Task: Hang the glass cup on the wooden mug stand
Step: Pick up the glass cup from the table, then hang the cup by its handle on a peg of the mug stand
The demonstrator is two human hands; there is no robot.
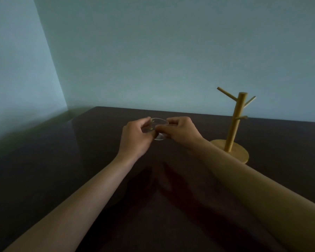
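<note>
A small clear glass cup [159, 122] sits between my two hands near the middle of the dark table, its rim showing above my fingers. My left hand [135, 138] closes on its left side. My right hand [180, 130] pinches its right side, fingers curled over the wall. Most of the cup is hidden by my fingers, and I cannot tell whether it rests on the table or is lifted. The wooden mug stand [235, 124] stands upright to the right, a post with three angled pegs on a round base [242, 154], apart from both hands.
The dark brown table [80, 170] runs to a far edge against a pale blue-grey wall. Its left edge drops off beside a greenish strip [25, 135]. My right forearm passes just in front of the stand's base.
</note>
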